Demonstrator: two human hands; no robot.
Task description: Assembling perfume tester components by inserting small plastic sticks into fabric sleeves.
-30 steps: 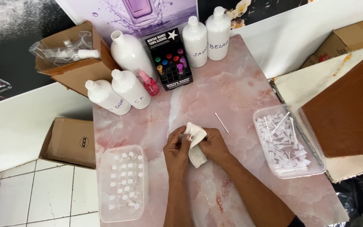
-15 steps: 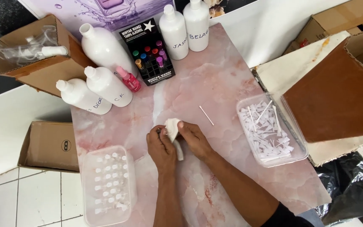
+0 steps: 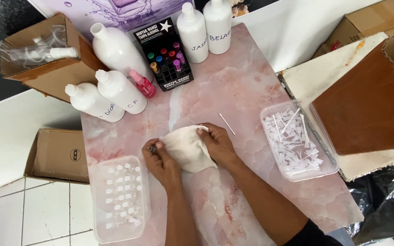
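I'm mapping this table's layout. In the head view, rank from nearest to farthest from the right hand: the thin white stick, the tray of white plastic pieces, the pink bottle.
From the right hand:
1. Thin white stick, just above it.
2. Tray of white plastic pieces, right edge.
3. Pink bottle, upper left, beside the white bottles.

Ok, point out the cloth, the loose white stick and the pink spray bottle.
cloth (image 3: 188, 150), head view, middle of the fabric
white stick (image 3: 227, 124), head view, mid-shaft
pink spray bottle (image 3: 144, 85), head view, its body
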